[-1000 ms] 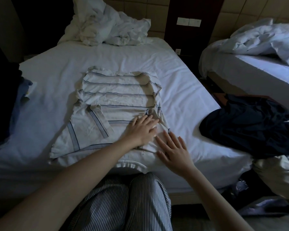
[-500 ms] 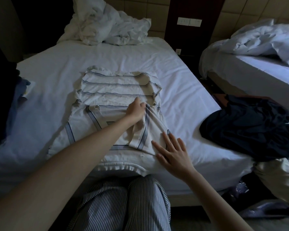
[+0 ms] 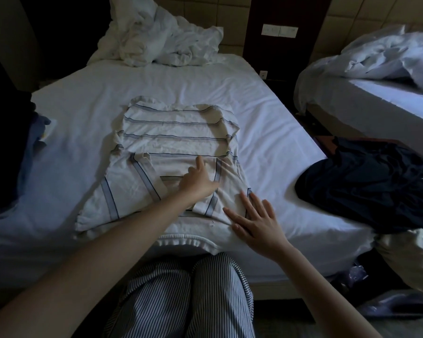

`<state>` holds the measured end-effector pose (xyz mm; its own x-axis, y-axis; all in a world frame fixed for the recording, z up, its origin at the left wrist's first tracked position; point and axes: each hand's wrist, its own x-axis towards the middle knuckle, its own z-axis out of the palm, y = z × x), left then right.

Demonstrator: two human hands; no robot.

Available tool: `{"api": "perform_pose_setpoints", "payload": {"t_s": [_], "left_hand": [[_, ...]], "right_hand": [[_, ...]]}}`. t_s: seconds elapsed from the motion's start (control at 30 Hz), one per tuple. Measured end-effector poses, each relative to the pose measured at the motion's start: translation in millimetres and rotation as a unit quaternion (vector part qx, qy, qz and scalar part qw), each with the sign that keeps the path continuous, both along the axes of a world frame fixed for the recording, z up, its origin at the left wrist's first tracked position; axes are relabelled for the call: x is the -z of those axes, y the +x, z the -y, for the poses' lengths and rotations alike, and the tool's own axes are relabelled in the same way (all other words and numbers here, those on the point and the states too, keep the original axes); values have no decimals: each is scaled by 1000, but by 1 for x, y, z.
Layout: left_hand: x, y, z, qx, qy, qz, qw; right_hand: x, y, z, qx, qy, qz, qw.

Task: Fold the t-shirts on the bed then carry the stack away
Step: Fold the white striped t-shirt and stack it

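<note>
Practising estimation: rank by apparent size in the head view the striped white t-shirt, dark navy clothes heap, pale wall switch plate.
Striped white t-shirt
Dark navy clothes heap, partly cropped
Pale wall switch plate

The shirt (image 3: 176,132) is cream with thin pale-blue stripes edged in dark blue, running across the body and slanting on the folded sleeves. The sheet (image 3: 266,118) under it is plain white, as is the crumpled duvet (image 3: 161,42) at the far end. On the right lies a navy garment (image 3: 366,186), with a cream cloth (image 3: 405,259) nearer. On the left a black pile (image 3: 3,142) sits over a blue cloth (image 3: 32,142). The trousers (image 3: 181,301) are white with fine dark pinstripes. The headboard (image 3: 205,11) is tan in a square grid, the panel (image 3: 279,11) dark brown, its switches (image 3: 279,31) white.
</note>
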<state>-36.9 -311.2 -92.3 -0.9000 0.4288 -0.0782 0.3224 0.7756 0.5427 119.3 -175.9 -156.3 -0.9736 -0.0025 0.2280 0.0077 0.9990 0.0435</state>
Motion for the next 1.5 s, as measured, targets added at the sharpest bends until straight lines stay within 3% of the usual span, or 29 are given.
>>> {"api": "perform_pose_setpoints", "payload": {"t_s": [0.1, 0.2, 0.37, 0.5, 0.63, 0.87, 1.0, 1.1, 1.2, 1.33, 1.43, 1.5], "left_hand": [[-2, -3, 8, 8, 96, 103, 990], [-4, -7, 17, 21, 145, 79, 986], [13, 6, 28, 3, 32, -72, 997], [5, 16, 29, 110, 11, -277, 954], [32, 28, 43, 229, -138, -204, 942], [27, 28, 51, 244, -156, -173, 941], [20, 27, 92, 281, -122, -178, 935], [20, 21, 136, 276, -82, -210, 934], [27, 12, 178, 260, -50, -329, 907], [52, 12, 234, 215, -103, -342, 909], [67, 14, 262, 223, -197, -352, 888], [69, 11, 266, 217, -202, -353, 888]], "right_hand": [[-1, 1, 2, -6, -15, 5, 1000], [-2, 1, 4, -10, -18, 3, 1000], [-7, 2, 6, 6, -3, 5, 1000], [-4, 2, 3, -6, -22, 7, 1000], [2, 1, 1, -25, -43, 24, 998], [-7, 10, 5, -11, -11, 32, 999], [-6, 23, 5, -66, 17, 14, 998], [0, 26, 9, -85, 47, 11, 995], [4, 22, 17, -67, 46, -2, 997], [2, 23, 23, -39, 22, -14, 999], [1, 24, 17, -57, 41, -2, 998], [-2, 24, 12, -69, 48, 16, 996]]}}
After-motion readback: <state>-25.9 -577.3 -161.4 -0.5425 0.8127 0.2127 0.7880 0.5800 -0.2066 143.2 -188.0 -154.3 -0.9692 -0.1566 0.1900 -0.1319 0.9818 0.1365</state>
